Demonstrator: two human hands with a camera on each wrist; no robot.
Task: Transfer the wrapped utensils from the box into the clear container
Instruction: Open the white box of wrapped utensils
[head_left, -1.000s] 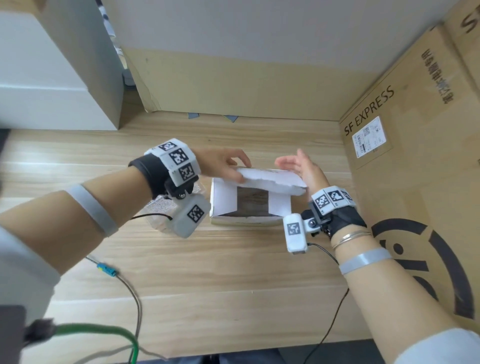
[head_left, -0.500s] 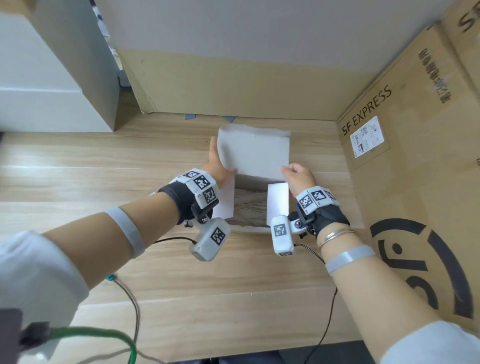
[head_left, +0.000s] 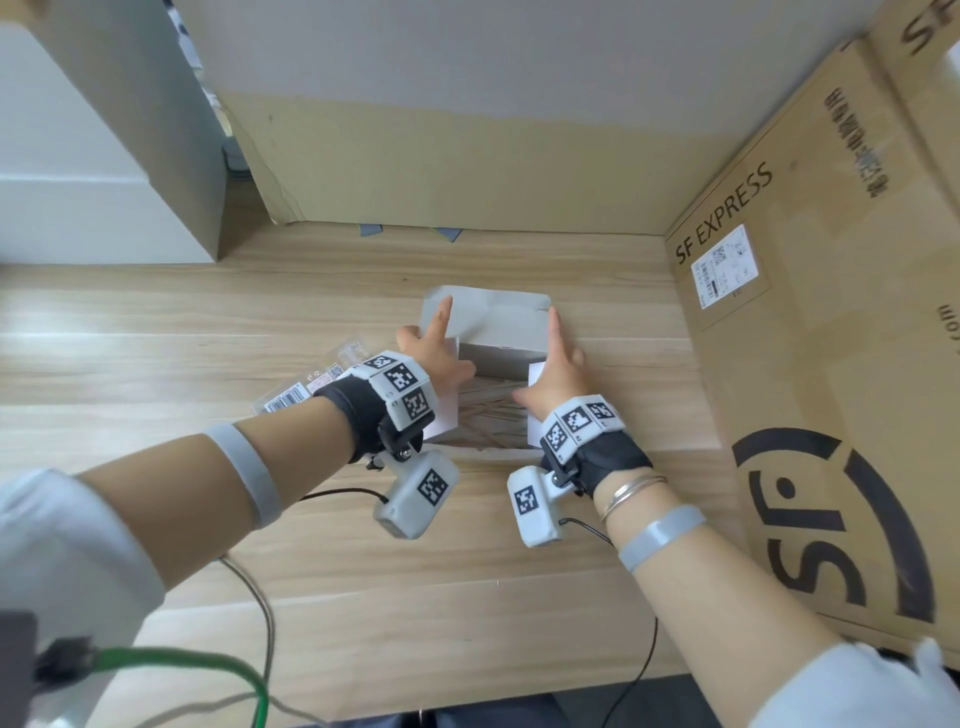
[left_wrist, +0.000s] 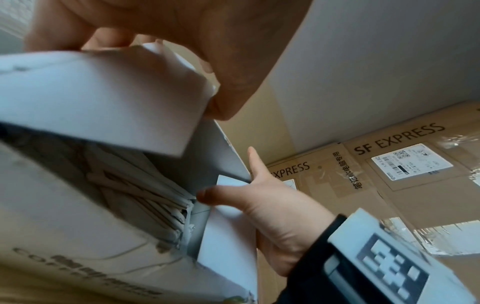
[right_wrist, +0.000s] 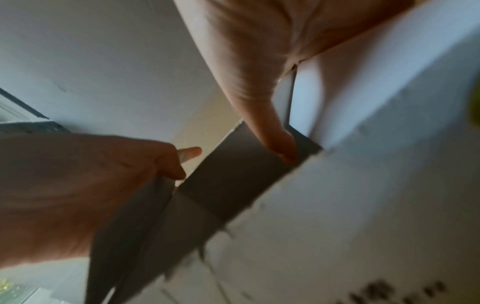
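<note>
A white box (head_left: 493, 361) stands open mid-table, its lid (head_left: 493, 317) folded back flat. Several paper-wrapped utensils (head_left: 488, 421) lie inside, also seen in the left wrist view as utensils (left_wrist: 145, 195). My left hand (head_left: 431, 358) holds the left side flap (left_wrist: 103, 98) between thumb and curled fingers, with its index finger straight on the lid. My right hand (head_left: 556, 369) holds the right side flap (left_wrist: 228, 226), thumb inside, index finger straight along the lid's right edge. The clear container (head_left: 332, 374), with barcode labels, lies left of the box, partly hidden behind my left wrist.
A large SF Express carton (head_left: 831, 364) walls off the right side. A cardboard sheet (head_left: 467, 171) stands at the back and a white block (head_left: 78, 182) at the back left. Cables (head_left: 249, 597) trail over the near table edge.
The lid swung up from over the box and now lies folded back. Both hands moved forward with it and spread the side flaps, so the utensils show.
</note>
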